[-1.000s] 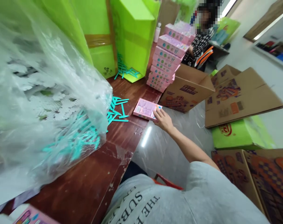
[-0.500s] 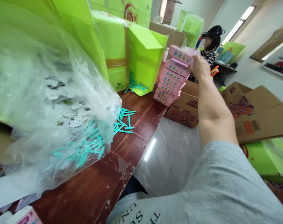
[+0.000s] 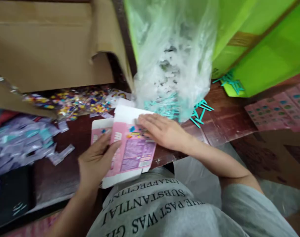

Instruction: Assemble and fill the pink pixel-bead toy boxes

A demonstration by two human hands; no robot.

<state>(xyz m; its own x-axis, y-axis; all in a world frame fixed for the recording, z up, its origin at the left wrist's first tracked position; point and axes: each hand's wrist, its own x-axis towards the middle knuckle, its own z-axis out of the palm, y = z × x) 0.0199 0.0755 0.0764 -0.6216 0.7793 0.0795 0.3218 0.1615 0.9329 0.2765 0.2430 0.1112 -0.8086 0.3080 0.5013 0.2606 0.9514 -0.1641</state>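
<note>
Pink carton [image 3: 136, 154] between both hands, its long axis pointing away from the body

The carton is right in front of the grey shirt [image 3: 150, 210], at the near edge of the table [image 3: 225, 113], printed face up towards the wearer. Its length runs from a white lower flap [image 3: 120, 178] near the shirt to a white upper flap [image 3: 126, 113] at the far end, leaning a little to the right. Whether the table's edge bears any of its weight cannot be told.

The left hand [image 3: 97, 158] has its grip clamped on the carton's left side, thumb across the printed face, so the carton lies to the right of that grip. A smaller pink panel [image 3: 96, 134] shows beside these fingers; whether it belongs to the same carton is unclear. The right hand [image 3: 162, 131] lies on the upper right corner, fingers close together, with the carton to its left and below. It is the nearer hand to the upper flap; its thumb is hidden, so whether this grip pinches cannot be told.

Lilac sachets [image 3: 28, 144] are heaped beyond the left hand, multicoloured packets [image 3: 78, 100] behind the carton, and teal sticks [image 3: 200, 112] just past the right hand.
</note>
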